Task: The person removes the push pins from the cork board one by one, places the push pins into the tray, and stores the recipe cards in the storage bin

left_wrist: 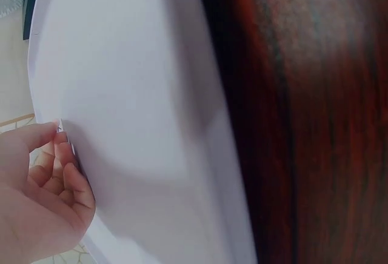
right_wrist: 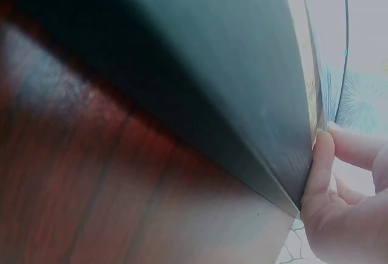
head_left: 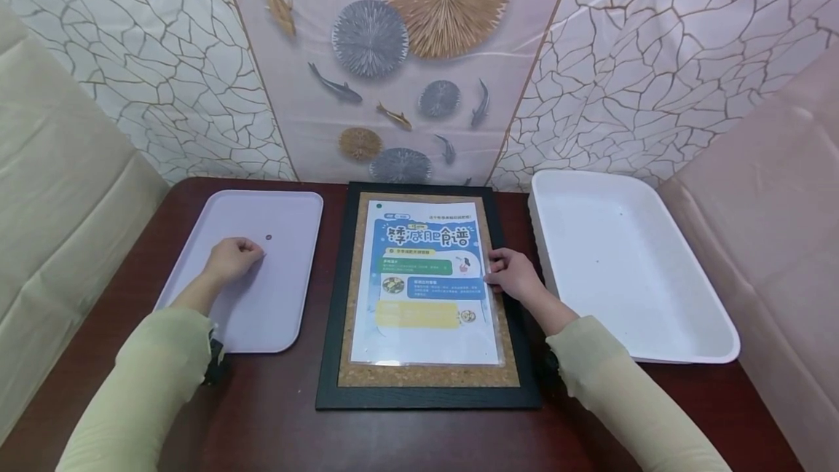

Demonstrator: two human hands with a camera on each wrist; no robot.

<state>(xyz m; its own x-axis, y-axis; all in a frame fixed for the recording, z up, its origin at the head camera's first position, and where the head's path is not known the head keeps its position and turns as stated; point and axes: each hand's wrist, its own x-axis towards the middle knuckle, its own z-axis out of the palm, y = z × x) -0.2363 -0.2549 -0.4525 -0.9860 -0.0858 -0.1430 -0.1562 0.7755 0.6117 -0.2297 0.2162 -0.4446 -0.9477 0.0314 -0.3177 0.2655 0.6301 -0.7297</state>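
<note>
Over the lavender tray (head_left: 275,312), my left hand (head_left: 234,259) has thumb and fingertips together. In the left wrist view, that hand (left_wrist: 51,182) pinches a tiny, shiny, pointed thing (left_wrist: 60,126), mostly hidden by the fingers; its kind I cannot tell. A small dark round piece (head_left: 269,237) lies on the tray just past the fingertips. At the cork board (head_left: 429,376), my right hand (head_left: 514,275) pinches the right edge of a laminated printed sheet (head_left: 426,344). The right wrist view shows this hand's thumb and fingers (right_wrist: 324,155) at that edge, beside the frame. A green dot (head_left: 379,205) marks the sheet's upper left corner.
The board's black frame (head_left: 426,398) lies between the two trays on a dark red wooden table (head_left: 275,414). A deep white tray (head_left: 629,268) stands close on the right. Patterned wall covering (head_left: 406,93) rises behind; padded panels (head_left: 59,188) flank the table.
</note>
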